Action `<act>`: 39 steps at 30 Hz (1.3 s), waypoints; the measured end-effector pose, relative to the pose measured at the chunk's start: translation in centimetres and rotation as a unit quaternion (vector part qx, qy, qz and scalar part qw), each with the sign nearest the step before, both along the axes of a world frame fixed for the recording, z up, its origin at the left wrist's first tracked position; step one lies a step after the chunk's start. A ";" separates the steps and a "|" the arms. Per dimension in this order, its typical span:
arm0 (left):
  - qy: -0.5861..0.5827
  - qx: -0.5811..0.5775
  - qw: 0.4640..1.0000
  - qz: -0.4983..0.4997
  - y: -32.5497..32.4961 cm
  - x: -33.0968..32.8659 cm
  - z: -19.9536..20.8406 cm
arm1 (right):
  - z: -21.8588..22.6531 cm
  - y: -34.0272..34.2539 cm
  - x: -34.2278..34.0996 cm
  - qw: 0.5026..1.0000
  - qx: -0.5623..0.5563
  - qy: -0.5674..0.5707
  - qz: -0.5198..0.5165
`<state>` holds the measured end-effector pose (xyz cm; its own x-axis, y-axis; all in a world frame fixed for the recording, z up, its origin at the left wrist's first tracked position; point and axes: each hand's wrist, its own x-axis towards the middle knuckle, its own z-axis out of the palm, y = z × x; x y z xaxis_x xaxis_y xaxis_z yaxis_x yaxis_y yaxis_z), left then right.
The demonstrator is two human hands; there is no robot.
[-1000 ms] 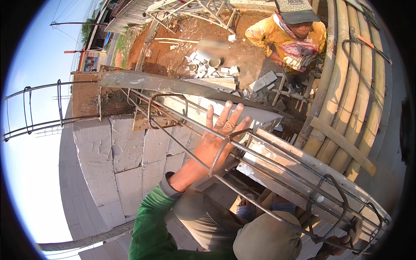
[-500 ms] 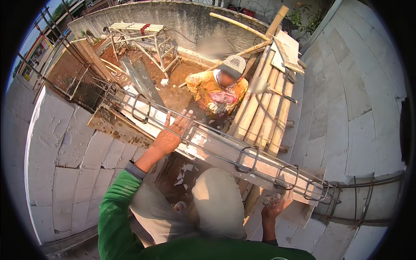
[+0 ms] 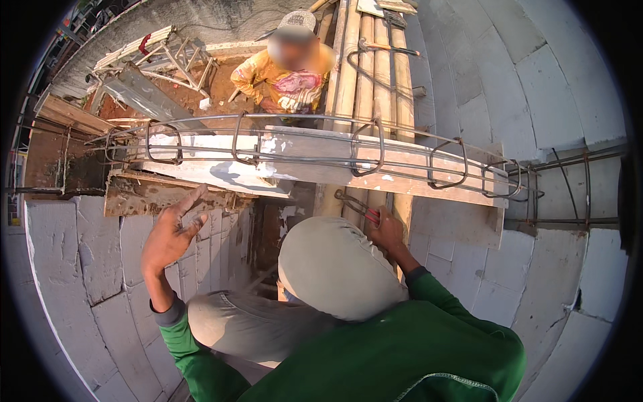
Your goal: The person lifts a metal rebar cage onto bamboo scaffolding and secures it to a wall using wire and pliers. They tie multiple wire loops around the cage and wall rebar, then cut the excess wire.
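A cage of steel reinforcing bars with square stirrups [image 3: 382, 149] runs from left to right in front of me, above a long pale board [image 3: 308, 161]. My right hand [image 3: 388, 231] is closed round the red handles of pincers [image 3: 356, 204], whose metal jaws point left, just below the board and apart from the cage. My left hand [image 3: 169, 234] holds nothing; its fingers are apart and the index finger reaches toward the edge of a mud-stained board [image 3: 144, 199]. My bent knee [image 3: 335, 264] rises between my hands.
Pale block walls [image 3: 94, 248] stand on both sides. Beyond the cage, a person in a yellow patterned top [image 3: 284, 87] stands beside bamboo poles [image 3: 365, 80], on which a bent metal tool [image 3: 392, 49] lies. A bamboo trestle [image 3: 177, 63] stands at the far left.
My left hand has come off the cage and moved down and left. The right hand has moved leftward from the cage's right end, now with pincers showing. The view has turned.
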<state>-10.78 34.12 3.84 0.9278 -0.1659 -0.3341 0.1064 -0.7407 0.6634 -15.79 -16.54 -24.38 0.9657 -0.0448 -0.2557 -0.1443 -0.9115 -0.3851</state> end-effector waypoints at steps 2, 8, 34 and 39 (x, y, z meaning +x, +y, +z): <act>-0.053 -0.014 0.998 0.036 0.9 -1.7 0.4 | -3.3 0.0 1.9 0.998 -0.007 -0.062 0.031; -0.050 -0.211 0.931 0.293 3.2 -12.1 -5.3 | -6.4 0.1 4.4 0.967 -0.172 -0.166 0.088; 0.342 -0.448 0.730 0.388 -7.9 -17.4 -9.7 | -8.5 -7.9 40.7 0.940 -0.223 -0.238 -0.104; 0.332 -0.445 0.744 0.372 -7.3 -17.7 -9.9 | -9.7 -9.1 37.1 0.895 -0.266 -0.355 -0.047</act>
<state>-28.45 26.78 -6.03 0.5534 -0.1180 -0.8245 0.7900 0.3879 0.4748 21.36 -25.64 -34.05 0.8618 -0.0680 0.5026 -0.1213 -0.9898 0.0742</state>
